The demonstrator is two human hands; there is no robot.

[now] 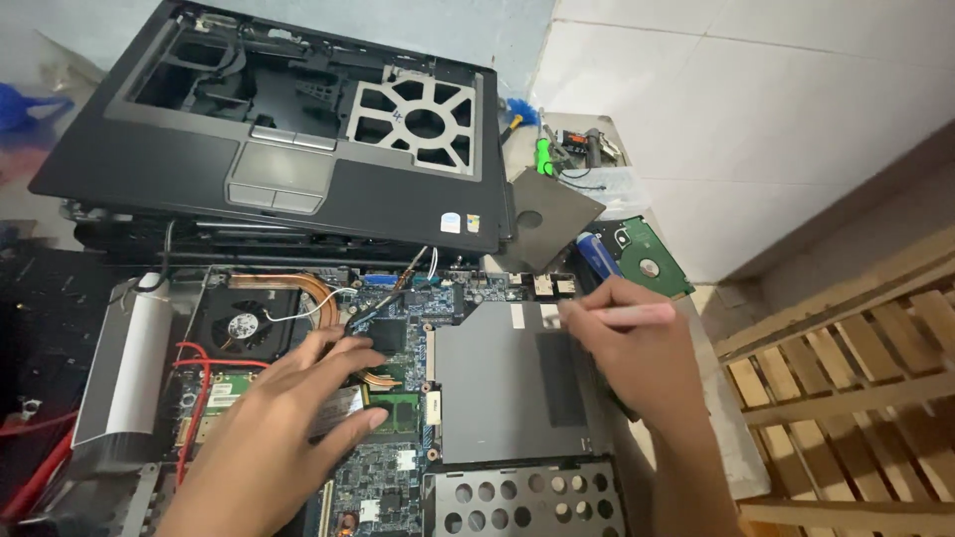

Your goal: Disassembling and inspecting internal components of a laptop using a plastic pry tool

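We note a green hard-drive board [652, 257] near the white wall [786, 109]. Wooden slats [846, 388] at right. Blue bag [25, 104] far left.

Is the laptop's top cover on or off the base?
Off. The palmrest cover is lifted and leans behind the base, so the motherboard and fan lie exposed.

Both hands reach forward: left hand [288, 418] spread flat, palm down; right hand [632, 348] curled, fingers pinched.

Workbench [731, 447] bears opened laptop [517, 398], hard drive [652, 257].
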